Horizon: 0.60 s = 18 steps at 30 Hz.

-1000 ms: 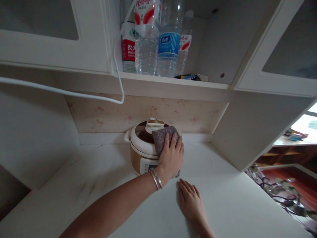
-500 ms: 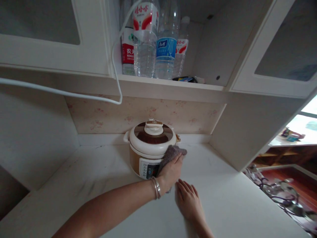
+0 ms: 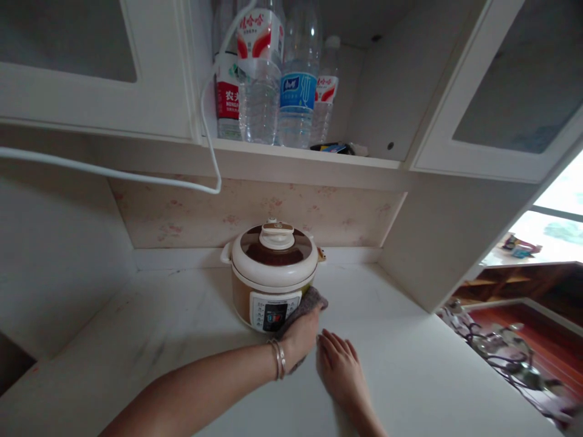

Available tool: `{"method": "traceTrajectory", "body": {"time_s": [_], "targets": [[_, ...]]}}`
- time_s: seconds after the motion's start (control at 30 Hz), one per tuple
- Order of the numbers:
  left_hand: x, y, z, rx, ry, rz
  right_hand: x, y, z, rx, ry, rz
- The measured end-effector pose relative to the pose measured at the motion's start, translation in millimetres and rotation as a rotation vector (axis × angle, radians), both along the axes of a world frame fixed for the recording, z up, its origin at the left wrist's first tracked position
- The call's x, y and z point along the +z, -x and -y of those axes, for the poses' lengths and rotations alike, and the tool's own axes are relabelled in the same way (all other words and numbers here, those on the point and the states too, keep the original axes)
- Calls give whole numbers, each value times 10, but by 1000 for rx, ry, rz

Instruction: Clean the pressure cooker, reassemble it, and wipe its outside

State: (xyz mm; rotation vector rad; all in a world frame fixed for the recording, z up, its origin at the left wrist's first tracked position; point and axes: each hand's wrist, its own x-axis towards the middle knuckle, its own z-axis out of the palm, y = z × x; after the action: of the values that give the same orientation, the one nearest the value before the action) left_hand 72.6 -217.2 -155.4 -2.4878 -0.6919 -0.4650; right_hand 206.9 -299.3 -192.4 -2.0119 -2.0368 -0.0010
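Note:
A cream and brown electric pressure cooker (image 3: 273, 264) stands on the white countertop (image 3: 191, 328), its lid on. My left hand (image 3: 301, 335), with bracelets at the wrist, is closed on a grey-brown cloth (image 3: 313, 299). Part of the cloth is against the lower right front of the cooker, beside the control panel (image 3: 268, 312); the palm hides the rest. Just right of it, my right hand (image 3: 339, 367) lies palm down on the countertop with its fingers stretched forward, holding nothing.
Above, an open cabinet shelf (image 3: 291, 153) bears several plastic bottles (image 3: 298, 91) and small items. A white cable (image 3: 136, 176) hangs in front at the left. Side panels (image 3: 455, 230) flank the counter. A metal rack-like object (image 3: 501, 352) is blurred at right.
My left hand has drawn the cloth down from the cooker's upper right side toward its lower front. My right hand still rests on the counter. The view has shifted slightly.

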Motion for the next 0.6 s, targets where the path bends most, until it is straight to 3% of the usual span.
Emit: {"method": "traceTrajectory", "body": {"time_s": [0.07,0.23,0.3,0.37,0.47,0.53,0.6], "targets": [[206,-28,-106,-4,-62,-58,42,16,8,0,0,-8],[1128,-299,-396,113,-172,-16,90,32,13,-13,24,-25],[1228,-385,-425,149,-160,1,81,25,6,-14,28,-27],[1058,-409,-384,168,-138,-78,73,17,-2,-12,30,-31],[507,-341,-249,181,-63,-276,78,13,-6,-11,26,-40],[207,-265,-160,122,2,-231,87,14,-4,-16,17,-47],[150,-190,-96,78,36,-143,89,12,-3,-13,8,-49]]}}
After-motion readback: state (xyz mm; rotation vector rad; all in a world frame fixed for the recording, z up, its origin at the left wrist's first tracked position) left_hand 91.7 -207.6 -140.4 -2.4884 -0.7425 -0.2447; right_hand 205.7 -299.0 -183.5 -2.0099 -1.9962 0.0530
